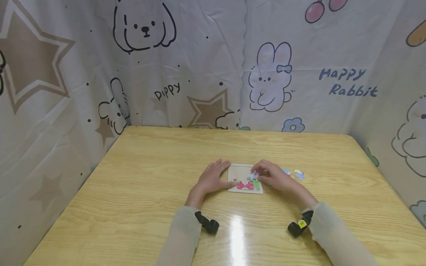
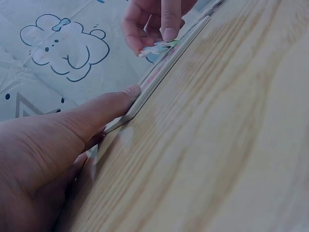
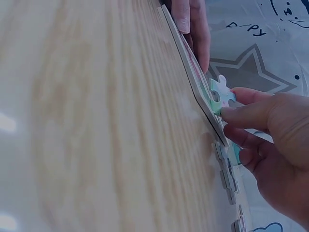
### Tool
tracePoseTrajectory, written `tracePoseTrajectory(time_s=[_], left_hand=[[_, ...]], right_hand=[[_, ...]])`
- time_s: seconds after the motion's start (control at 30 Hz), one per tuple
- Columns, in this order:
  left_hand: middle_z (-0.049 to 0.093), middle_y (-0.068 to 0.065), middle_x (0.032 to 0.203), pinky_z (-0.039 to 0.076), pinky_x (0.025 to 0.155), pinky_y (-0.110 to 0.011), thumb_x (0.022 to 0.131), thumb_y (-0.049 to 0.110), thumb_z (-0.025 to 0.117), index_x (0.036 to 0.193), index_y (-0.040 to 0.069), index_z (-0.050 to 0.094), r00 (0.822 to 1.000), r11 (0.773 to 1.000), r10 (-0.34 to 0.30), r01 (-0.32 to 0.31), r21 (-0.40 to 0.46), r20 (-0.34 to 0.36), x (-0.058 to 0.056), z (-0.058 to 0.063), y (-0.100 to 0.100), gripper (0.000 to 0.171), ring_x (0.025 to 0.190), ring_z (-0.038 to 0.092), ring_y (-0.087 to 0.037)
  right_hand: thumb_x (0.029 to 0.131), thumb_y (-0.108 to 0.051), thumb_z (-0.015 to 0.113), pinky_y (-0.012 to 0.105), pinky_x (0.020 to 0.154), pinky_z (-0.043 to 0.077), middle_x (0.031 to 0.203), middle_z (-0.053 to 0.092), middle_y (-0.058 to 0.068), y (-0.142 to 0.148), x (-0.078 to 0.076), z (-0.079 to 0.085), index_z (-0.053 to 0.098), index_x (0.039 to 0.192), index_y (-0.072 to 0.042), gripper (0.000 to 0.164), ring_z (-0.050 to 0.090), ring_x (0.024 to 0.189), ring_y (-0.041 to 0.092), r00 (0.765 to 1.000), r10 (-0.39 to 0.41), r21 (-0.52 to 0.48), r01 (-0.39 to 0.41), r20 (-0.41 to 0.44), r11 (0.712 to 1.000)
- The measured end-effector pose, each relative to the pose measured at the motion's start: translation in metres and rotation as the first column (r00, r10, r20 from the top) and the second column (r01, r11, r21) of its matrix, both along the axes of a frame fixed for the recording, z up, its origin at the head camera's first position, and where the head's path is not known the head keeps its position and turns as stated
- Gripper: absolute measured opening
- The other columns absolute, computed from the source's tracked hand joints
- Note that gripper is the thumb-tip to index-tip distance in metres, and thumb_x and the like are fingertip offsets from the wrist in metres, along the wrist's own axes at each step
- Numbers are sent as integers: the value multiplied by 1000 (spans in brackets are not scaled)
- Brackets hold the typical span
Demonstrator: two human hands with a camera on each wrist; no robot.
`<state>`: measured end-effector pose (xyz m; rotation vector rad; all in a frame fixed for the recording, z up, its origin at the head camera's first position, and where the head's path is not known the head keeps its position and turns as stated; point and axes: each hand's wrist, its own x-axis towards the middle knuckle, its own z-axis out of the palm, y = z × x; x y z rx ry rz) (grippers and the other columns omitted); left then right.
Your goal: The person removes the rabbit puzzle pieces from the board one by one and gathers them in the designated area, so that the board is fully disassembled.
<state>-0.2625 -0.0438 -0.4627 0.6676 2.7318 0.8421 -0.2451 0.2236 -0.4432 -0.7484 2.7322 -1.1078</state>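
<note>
A small puzzle tray (image 1: 238, 171) with a pale frame lies flat on the table. Joined pieces with red and green print (image 1: 245, 185) fill its lower part; the upper part shows bare board. My left hand (image 1: 210, 178) is at the tray's left side, its thumb (image 2: 123, 99) resting on the edge and its fingers extended. Between thumb and fingertips, my right hand (image 1: 275, 177) pinches a light blue and green jigsaw piece (image 3: 220, 94). That piece is tilted over the right part of the tray, just above the joined pieces.
Several loose jigsaw pieces (image 1: 299, 174) lie on the table right of the tray, partly behind the right hand. The wooden table (image 1: 149, 177) reaches back to a printed curtain (image 1: 206, 66). Black wrist cameras (image 1: 210, 225) sit at both sleeve cuffs.
</note>
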Motion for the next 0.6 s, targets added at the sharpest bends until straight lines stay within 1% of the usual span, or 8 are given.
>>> tracePoseTrajectory(time_s=[0.07,0.17,0.27,0.37,0.47,0.6], left_hand=[[30,2,162,9,129,-44,85,52,69,153,20,35,1000,1000,2,-2,-1,1,0,0,0,82,155,14,-23],[30,2,162,9,129,-44,85,52,69,153,20,35,1000,1000,5,-5,-3,4,1,0,0,82,155,14,-22],[30,2,162,9,129,-43,85,52,69,153,20,35,1000,1000,3,-3,-4,4,0,0,1,82,155,14,-22],[30,2,162,9,129,-43,85,52,69,153,19,35,1000,1000,-2,2,-6,3,0,0,1,82,155,14,-22],[31,2,162,9,129,-42,85,52,69,153,19,35,1000,1000,-6,6,-9,-1,0,0,1,83,155,13,-22],[31,2,162,9,129,-42,85,52,69,153,18,35,1000,1000,-10,10,-8,-6,0,0,0,83,155,14,-22]], right_hand=[[93,-1,62,30,89,53,108,62,2,-1,1,0,63,117,-13,27,57,99,15,1000,-2,-11,2,3,1000],[93,0,60,26,89,54,109,62,2,-2,2,1,64,115,-14,27,59,101,16,1000,4,-27,-4,2,1000],[93,3,59,24,88,54,109,63,4,-2,4,2,65,113,-12,26,60,102,18,1000,8,-44,-9,-30,999],[92,5,59,26,88,56,107,63,6,1,6,1,66,112,-10,26,62,102,21,997,3,-54,-8,-82,998],[91,5,60,27,87,57,106,63,6,5,7,0,67,111,-9,25,63,103,24,994,-17,-51,11,-111,999],[92,4,60,25,86,56,107,63,4,11,10,1,67,111,-10,25,63,105,24,994,-48,-33,45,-96,998]])
